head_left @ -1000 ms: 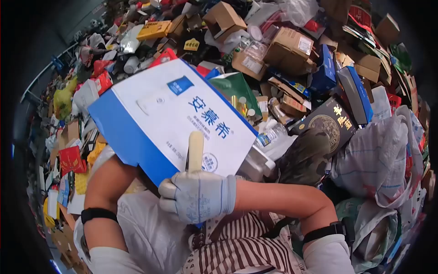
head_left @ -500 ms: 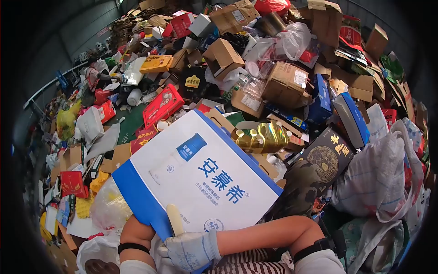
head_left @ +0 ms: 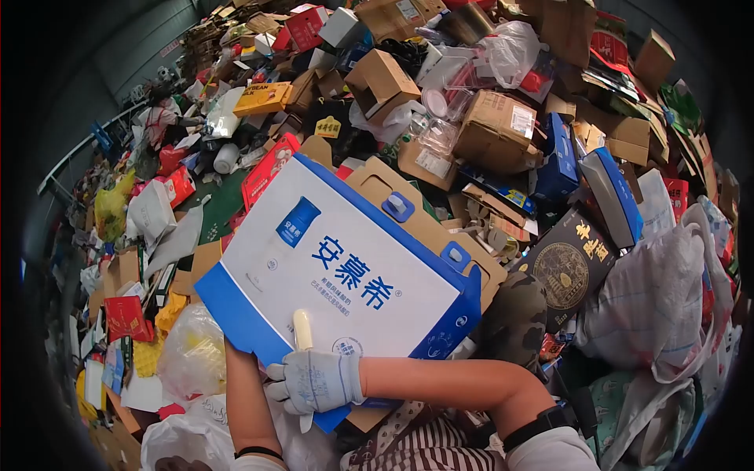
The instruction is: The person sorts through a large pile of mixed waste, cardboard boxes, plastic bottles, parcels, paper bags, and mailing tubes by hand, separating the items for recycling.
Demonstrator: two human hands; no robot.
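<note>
A large white and blue yogurt carton [head_left: 353, 267] with blue Chinese lettering and a pictured bottle lies tilted across my front. Its brown cardboard side with blue handle tabs shows along the upper right edge. My right hand [head_left: 314, 381], in a white glove with blue lines, holds the carton at its lower edge, a pale thumb lying up its printed face. The bare left forearm [head_left: 250, 396] reaches up behind the carton's lower left corner, which hides my left hand and its fingers.
Mixed waste is heaped all around. A black box with gold print [head_left: 561, 271] and a stuffed white sack [head_left: 636, 302] lie to the right. Farther back are a brown carton [head_left: 496, 133] and a red box [head_left: 269, 166]. A camouflage-clad knee [head_left: 510, 322] is beside the carton.
The carton has turned and shifted left, bringing its brown side with blue tabs and its right end into view. My right hand has moved slightly up with it; more left forearm shows.
</note>
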